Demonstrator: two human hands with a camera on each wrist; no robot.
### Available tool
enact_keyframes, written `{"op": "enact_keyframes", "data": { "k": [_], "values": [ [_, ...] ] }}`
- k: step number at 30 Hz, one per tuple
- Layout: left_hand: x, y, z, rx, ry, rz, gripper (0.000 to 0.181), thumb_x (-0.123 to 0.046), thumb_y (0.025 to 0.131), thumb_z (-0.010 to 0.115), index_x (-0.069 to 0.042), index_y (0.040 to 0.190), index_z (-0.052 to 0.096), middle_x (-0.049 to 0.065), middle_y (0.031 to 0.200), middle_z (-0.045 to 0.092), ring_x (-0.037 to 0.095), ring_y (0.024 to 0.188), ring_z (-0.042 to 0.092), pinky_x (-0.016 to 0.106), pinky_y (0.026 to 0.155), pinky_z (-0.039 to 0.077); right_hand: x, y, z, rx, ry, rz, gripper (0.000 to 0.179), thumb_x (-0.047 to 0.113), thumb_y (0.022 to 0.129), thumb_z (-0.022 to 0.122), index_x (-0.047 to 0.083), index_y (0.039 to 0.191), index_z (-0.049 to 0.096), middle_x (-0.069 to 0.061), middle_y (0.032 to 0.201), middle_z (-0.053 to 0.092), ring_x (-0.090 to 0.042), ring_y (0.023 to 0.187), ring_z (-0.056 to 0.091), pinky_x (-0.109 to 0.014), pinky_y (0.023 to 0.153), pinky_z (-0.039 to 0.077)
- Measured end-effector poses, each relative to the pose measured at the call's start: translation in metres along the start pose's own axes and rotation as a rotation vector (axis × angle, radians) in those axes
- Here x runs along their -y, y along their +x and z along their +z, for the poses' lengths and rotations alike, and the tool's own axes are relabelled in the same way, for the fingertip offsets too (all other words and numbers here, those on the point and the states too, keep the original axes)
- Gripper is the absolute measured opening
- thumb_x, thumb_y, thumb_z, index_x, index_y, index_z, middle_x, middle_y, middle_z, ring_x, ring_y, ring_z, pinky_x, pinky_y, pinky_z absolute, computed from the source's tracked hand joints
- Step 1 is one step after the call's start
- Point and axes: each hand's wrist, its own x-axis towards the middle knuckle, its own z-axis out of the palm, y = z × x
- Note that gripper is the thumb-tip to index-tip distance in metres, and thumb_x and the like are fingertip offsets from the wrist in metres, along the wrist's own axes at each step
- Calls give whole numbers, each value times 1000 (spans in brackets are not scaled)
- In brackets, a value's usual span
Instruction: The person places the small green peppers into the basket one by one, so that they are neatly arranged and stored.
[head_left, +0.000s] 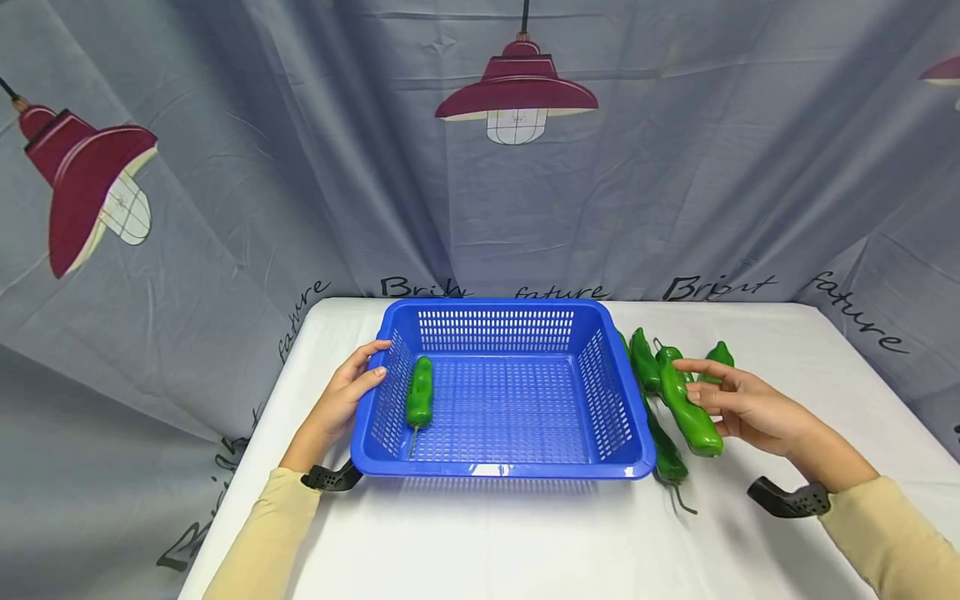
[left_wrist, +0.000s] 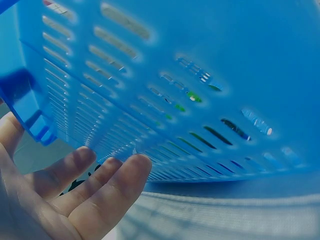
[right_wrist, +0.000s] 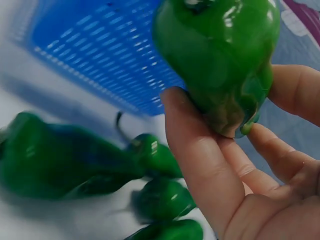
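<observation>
A long green pepper (head_left: 686,404) is held in my right hand (head_left: 753,408), above the white table at the right of the blue basket (head_left: 491,470). In the right wrist view, thumb and fingers pinch this pepper (right_wrist: 215,55) around its lower part. My left hand (head_left: 345,396) rests at the basket's left rim, fingertips touching it. The left wrist view shows its relaxed fingers (left_wrist: 107,200) along the outside of the slotted wall (left_wrist: 165,115). One green pepper (head_left: 420,392) lies inside the basket near its left wall, stem toward me.
Several more green peppers lie on the table right of the basket, among them a dark one (head_left: 666,446) along its wall and one (head_left: 720,354) behind my right hand. A grey curtain (head_left: 517,217) hangs behind the white table (head_left: 480,542).
</observation>
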Motion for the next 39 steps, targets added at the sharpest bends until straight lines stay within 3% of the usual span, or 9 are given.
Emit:
{"op": "enact_keyframes", "data": {
  "k": [11, 19, 26, 39],
  "values": [
    [-1, -1, 0, 7, -17, -7, 37, -13, 105, 48, -30, 138, 50, 27, 161, 27, 9, 113, 63, 30, 86, 63, 49, 31, 17, -149, -93, 22, 35, 7, 106, 48, 30, 133, 48, 3, 107, 73, -13, 88, 74, -35, 73, 65],
    [-2, 0, 0, 10, -19, 2, 37, -13, 105, 48, -30, 138, 51, 28, 159, 28, 10, 113, 63, 31, 86, 63, 75, 62, 48, -171, -138, 51, 41, 9, 105, 52, 20, 142, 38, 3, 105, 73, -11, 86, 73, -36, 75, 65],
    [-1, -1, 0, 6, -20, 2, 37, -11, 105, 47, -33, 135, 52, 28, 158, 29, 9, 111, 63, 31, 85, 63, 77, 88, 74, -124, -198, 112, 64, 10, 103, 57, 4, 155, 21, 3, 107, 69, -10, 86, 67, -37, 79, 65],
    [-2, -2, 0, 8, -24, 10, 36, -12, 105, 48, -33, 135, 52, 29, 158, 28, 11, 113, 62, 32, 85, 63, 67, 117, 95, -121, -245, 169, 67, 10, 100, 60, 1, 156, 25, -5, 112, 65, -14, 86, 69, -40, 79, 65]
  ]
}}
